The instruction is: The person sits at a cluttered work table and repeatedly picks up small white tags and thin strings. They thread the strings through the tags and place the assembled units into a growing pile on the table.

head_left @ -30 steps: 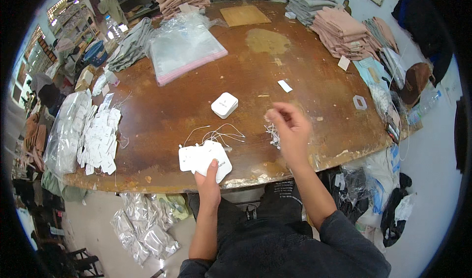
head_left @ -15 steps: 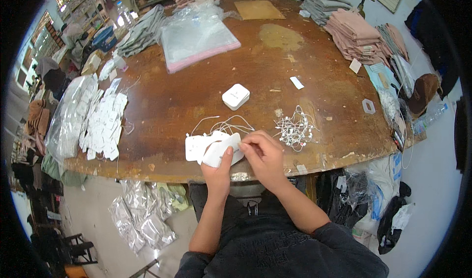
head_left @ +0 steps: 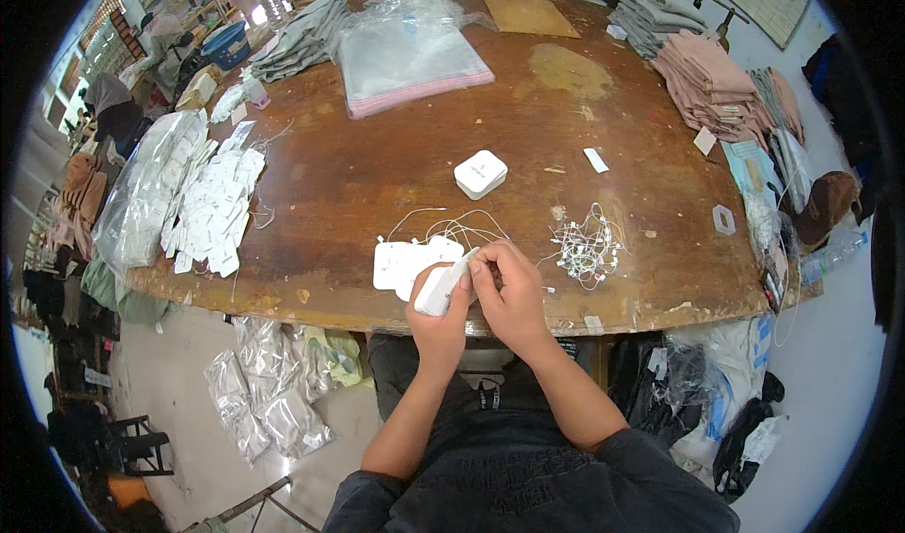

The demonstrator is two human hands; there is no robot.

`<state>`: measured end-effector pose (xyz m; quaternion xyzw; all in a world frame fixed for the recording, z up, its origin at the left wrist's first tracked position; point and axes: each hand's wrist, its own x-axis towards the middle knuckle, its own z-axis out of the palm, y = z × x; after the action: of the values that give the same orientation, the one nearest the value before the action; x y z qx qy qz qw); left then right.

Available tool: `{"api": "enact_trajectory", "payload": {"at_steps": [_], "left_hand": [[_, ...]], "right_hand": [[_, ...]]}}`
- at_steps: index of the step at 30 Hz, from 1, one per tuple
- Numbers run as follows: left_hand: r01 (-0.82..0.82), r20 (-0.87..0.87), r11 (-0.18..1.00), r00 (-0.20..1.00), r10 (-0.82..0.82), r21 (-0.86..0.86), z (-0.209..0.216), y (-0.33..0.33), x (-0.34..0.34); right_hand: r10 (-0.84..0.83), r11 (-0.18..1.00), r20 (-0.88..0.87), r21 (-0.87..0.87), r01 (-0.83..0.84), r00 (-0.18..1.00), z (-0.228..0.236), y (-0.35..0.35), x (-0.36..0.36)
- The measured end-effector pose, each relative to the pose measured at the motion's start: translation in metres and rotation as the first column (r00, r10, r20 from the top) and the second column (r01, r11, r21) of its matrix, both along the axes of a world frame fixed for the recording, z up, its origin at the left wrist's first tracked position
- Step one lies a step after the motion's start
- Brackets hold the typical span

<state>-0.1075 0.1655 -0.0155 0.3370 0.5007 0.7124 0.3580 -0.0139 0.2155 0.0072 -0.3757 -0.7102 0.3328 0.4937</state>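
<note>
My left hand (head_left: 437, 337) grips a small stack of white hang tags (head_left: 436, 293), rounded at the corners, with the thumb across the top one. At the stack's upper right end, the fingers of my right hand (head_left: 517, 299) are pinched together; whatever they hold is too small to make out. Just beyond my left hand lie several white tags with strings attached (head_left: 394, 264), their cords curling away over the table. Right of my hands is a tangled heap of white tag strings (head_left: 586, 250). A neat stack of blank-edged white tags (head_left: 481, 174) stands farther off.
A large heap of white tags (head_left: 219, 203) lies at the left beside a clear plastic bag (head_left: 141, 194). Clear plastic sleeves (head_left: 410, 66) are at the back. Folded pink garments (head_left: 712, 81) and grey garments (head_left: 655, 15) are stacked far right. The wooden table's (head_left: 660, 309) front edge is near me.
The tags in my left hand have tilted up, showing less of their face. My right hand's fingers have closed in on their end. The whole view has shifted slightly.
</note>
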Motion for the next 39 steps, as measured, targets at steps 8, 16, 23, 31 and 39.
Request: {"api": "enact_trajectory", "payload": {"at_steps": [8,16,23,31,39], "left_hand": [[-0.103,-0.684,0.943,0.665,0.301,0.315,-0.004,0.006,-0.007],[0.102,-0.881,0.901,0.281,0.38,0.421,-0.013,0.006,-0.024],[-0.004,0.068,0.997,0.998,0.01,-0.083,-0.008,0.008,-0.03],[0.17,0.462,0.984,0.878,-0.128,-0.051,-0.002,0.016,-0.044],[0.294,0.583,0.95,0.755,-0.301,0.108,0.001,0.015,-0.041]], "right_hand": [[0.042,0.963,-0.162,-0.257,-0.083,0.986,0.009,-0.003,0.011],[-0.06,0.937,0.113,-0.335,0.094,0.992,0.013,0.034,0.021],[-0.167,0.984,0.161,0.094,0.153,0.973,0.009,0.101,0.061],[-0.258,0.957,0.145,0.171,0.233,0.955,0.006,0.069,0.04],[0.226,0.879,-0.296,-0.348,-0.325,0.928,-0.037,0.006,0.013]]}}
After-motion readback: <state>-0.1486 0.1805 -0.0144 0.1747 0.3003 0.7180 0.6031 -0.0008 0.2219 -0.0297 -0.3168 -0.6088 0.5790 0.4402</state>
